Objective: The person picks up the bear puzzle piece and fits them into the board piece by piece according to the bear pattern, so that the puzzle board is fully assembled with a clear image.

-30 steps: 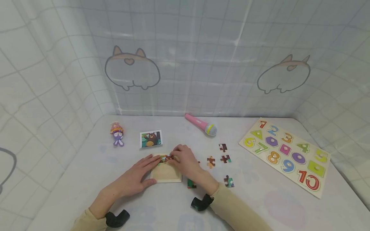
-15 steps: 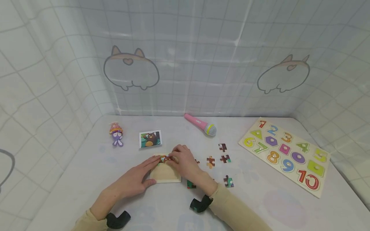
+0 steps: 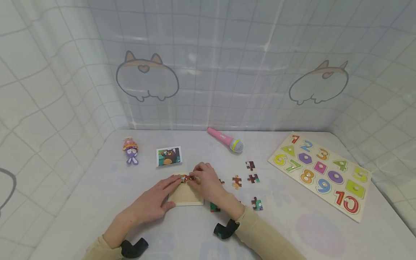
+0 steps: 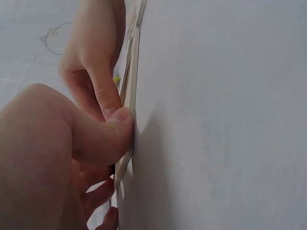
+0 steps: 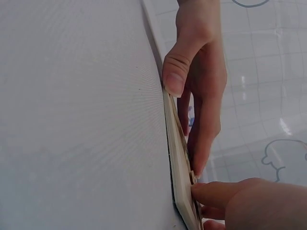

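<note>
A shallow wooden puzzle tray (image 3: 186, 195) lies on the table, with a few brown and green picture pieces along its far side. My left hand (image 3: 151, 198) rests over the tray's left side, fairly straight fingers touching the pieces and the thumb at the tray's near-left corner. My right hand (image 3: 208, 182) has curled fingers and pinches a brown puzzle piece (image 3: 189, 178) at the far right of the tray. In the right wrist view the right fingertips sit right at the tray's edge (image 5: 178, 167), close to the left fingertips. The hands hide parts of the pieces.
Several loose puzzle pieces (image 3: 237, 182) lie right of the tray, some partly behind the right arm. Beyond it is a bear picture card (image 3: 169, 156). A small doll (image 3: 131, 151), a pink toy microphone (image 3: 224, 139) and a number-shape board (image 3: 320, 173) stand farther out.
The left fingers have shifted slightly to the right over the pieces. The right hand stays at the same piece, almost unmoved.
</note>
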`<state>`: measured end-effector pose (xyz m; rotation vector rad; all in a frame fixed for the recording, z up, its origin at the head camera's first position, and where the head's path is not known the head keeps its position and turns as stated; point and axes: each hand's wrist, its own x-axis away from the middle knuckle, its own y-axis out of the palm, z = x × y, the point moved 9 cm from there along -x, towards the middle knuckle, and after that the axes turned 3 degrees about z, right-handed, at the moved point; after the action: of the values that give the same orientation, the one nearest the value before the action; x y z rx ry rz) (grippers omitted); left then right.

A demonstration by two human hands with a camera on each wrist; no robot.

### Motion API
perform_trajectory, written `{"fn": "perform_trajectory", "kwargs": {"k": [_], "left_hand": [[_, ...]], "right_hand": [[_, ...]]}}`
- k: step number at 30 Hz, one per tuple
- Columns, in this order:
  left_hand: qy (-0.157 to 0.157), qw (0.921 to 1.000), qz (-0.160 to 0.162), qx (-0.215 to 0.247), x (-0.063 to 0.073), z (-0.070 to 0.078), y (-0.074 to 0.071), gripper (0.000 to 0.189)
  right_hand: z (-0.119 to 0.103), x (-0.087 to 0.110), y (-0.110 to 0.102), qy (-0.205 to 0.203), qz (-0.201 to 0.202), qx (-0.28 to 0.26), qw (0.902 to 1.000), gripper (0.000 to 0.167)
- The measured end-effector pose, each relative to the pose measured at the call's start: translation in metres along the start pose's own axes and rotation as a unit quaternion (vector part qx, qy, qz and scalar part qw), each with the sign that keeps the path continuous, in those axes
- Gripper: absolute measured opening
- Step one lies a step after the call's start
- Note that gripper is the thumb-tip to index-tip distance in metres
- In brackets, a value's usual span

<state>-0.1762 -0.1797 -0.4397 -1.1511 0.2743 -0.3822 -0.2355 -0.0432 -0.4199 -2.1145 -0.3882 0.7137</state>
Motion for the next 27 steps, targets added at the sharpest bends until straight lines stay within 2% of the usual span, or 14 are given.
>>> {"fn": "perform_trajectory", "kwargs": {"k": [8,16,27], "left_hand": [[-0.001,0.9998,0.001,-0.02,-0.0028,0.0029,0.002,0.073],[-0.001,0.9997,-0.001,-0.025,-0.0036,0.0055,0.0014,0.073],[0.003,0.9999,-0.012,-0.008,-0.0043,0.0042,0.0031,0.072]], "right_hand": [[0.0041,-0.0005,0.0024,0.02,-0.009,0.007,0.9997,0.028],[0.0027,-0.0003,0.0005,0.016,-0.009,0.007,0.9998,0.025],[0.0041,-0.001,0.0027,0.016,-0.032,-0.003,0.9994,0.03]]}}
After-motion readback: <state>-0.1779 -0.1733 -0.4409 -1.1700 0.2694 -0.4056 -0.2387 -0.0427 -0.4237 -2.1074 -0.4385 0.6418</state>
